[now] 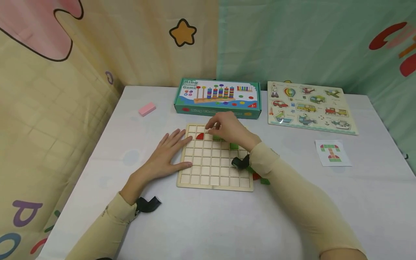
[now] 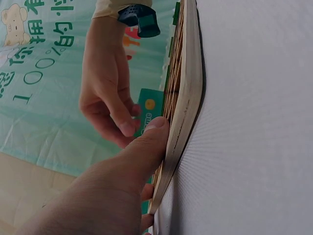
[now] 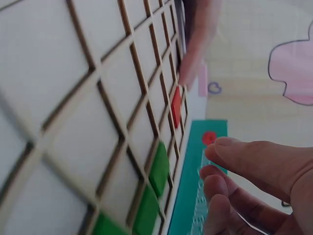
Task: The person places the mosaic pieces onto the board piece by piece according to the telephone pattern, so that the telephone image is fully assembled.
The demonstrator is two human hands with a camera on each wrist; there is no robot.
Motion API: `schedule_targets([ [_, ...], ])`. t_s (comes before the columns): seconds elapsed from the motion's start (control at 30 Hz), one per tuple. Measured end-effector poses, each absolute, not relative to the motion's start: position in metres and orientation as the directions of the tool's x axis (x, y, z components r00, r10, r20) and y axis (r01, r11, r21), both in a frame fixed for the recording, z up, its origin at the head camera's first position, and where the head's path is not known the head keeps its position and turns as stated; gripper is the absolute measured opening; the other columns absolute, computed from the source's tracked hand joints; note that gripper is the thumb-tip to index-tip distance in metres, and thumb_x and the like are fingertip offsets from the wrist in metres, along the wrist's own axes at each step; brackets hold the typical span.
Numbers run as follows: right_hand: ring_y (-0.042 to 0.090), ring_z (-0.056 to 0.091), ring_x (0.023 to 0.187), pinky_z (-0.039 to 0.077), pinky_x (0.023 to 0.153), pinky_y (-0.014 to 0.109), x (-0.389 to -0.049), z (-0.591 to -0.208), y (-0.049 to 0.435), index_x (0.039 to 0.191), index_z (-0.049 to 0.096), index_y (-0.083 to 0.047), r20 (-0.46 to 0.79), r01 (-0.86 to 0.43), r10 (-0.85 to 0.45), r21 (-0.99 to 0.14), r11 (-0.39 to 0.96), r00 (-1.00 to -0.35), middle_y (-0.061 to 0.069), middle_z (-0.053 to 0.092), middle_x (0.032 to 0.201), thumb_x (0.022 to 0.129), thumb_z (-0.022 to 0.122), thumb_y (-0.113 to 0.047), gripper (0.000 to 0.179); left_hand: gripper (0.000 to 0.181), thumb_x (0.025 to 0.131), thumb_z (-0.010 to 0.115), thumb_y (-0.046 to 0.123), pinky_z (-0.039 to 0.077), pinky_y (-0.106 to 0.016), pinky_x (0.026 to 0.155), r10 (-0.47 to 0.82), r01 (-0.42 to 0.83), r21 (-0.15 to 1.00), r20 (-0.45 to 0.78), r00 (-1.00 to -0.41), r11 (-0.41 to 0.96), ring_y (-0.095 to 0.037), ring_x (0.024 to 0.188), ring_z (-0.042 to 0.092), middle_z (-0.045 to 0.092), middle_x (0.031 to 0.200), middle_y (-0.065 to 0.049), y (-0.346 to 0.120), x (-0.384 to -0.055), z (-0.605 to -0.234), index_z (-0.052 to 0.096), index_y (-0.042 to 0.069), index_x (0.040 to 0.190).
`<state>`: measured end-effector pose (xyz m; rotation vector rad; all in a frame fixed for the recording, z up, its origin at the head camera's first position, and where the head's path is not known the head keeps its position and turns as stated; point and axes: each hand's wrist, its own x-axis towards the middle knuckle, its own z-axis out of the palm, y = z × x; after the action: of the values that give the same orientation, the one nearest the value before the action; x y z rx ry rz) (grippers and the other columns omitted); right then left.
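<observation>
A wooden grid board [image 1: 215, 187] lies on the table. A red quarter-round piece [image 1: 200, 136] sits in a cell near its far left corner. Green pieces [image 3: 159, 169] fill cells farther right, partly hidden in the head view by the right arm. My left hand [image 1: 169, 153] rests spread at the board's left edge, its thumb on the frame in the left wrist view. Over the far edge hovers my right hand [image 1: 227, 127], fingers loosely bent. In the right wrist view, nothing shows between its thumb and fingers [image 3: 239, 152].
Loose green [image 1: 265, 181] and red [image 1: 256, 176] pieces lie by the board's right side, under the forearm. Behind stand a ring game box [image 1: 217, 99] and a vehicle puzzle [image 1: 312, 107]. A pattern card [image 1: 333, 153] lies right, a pink block [image 1: 147, 109] far left.
</observation>
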<state>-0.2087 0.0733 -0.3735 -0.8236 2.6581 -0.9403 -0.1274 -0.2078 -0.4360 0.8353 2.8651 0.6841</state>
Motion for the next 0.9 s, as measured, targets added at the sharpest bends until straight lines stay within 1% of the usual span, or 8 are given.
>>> schedule_targets([
  [0.2, 0.022, 0.068, 0.094, 0.054, 0.074, 0.035, -0.205, -0.369, 0.117, 0.116, 0.081, -0.009, 0.001, -0.41, -0.532, -0.639, 0.651, -0.847, 0.006, 0.078, 0.108, 0.098, 0.077, -0.019, 0.021, 0.089, 0.092, 0.074, 0.056, 0.002, -0.055, 0.134, 0.523, 0.486, 0.446, 0.047, -0.851, 0.751, -0.029, 0.165, 0.007, 0.02, 0.177, -0.008, -0.207, -0.127, -0.437, 0.037, 0.022, 0.165],
  [0.37, 0.024, 0.07, 0.094, 0.054, 0.076, 0.036, -0.198, -0.366, 0.152, 0.114, 0.08, -0.006, -0.002, -0.395, -0.498, -0.605, 0.691, -0.867, 0.009, 0.078, 0.108, 0.096, 0.078, -0.017, 0.021, 0.09, 0.091, 0.075, 0.056, 0.004, -0.056, 0.134, 0.529, 0.498, 0.444, 0.062, -0.846, 0.745, -0.031, 0.165, 0.009, 0.021, 0.176, -0.009, -0.208, -0.127, -0.436, 0.038, 0.022, 0.165],
  [0.63, 0.024, 0.066, 0.089, 0.053, 0.075, 0.034, -0.182, -0.372, 0.193, 0.106, 0.08, -0.008, -0.103, -0.325, -0.455, -0.564, 0.76, -0.885, 0.006, 0.076, 0.095, 0.094, 0.081, -0.017, 0.016, 0.09, 0.091, 0.075, 0.056, 0.003, -0.055, 0.134, 0.529, 0.497, 0.442, 0.058, -0.847, 0.747, -0.03, 0.165, 0.008, 0.02, 0.177, -0.008, -0.209, -0.128, -0.436, 0.037, 0.022, 0.165],
  [0.8, 0.021, 0.062, 0.085, 0.051, 0.075, 0.034, -0.174, -0.379, 0.204, 0.102, 0.081, -0.01, -0.172, -0.277, -0.446, -0.576, 0.769, -0.879, 0.001, 0.073, 0.087, 0.089, 0.087, -0.02, 0.018, 0.09, 0.091, 0.075, 0.057, 0.002, -0.055, 0.134, 0.524, 0.489, 0.443, 0.051, -0.85, 0.751, -0.029, 0.165, 0.007, 0.02, 0.177, -0.008, -0.208, -0.128, -0.437, 0.038, 0.022, 0.165],
  [0.9, 0.02, 0.061, 0.083, 0.051, 0.076, 0.034, -0.173, -0.383, 0.207, 0.099, 0.08, -0.012, -0.185, -0.275, -0.457, -0.587, 0.762, -0.87, 0.0, 0.071, 0.083, 0.087, 0.089, -0.02, 0.017, 0.09, 0.091, 0.075, 0.057, 0.002, -0.055, 0.134, 0.525, 0.49, 0.443, 0.051, -0.85, 0.751, -0.029, 0.165, 0.008, 0.02, 0.177, -0.008, -0.208, -0.129, -0.438, 0.038, 0.022, 0.165],
])
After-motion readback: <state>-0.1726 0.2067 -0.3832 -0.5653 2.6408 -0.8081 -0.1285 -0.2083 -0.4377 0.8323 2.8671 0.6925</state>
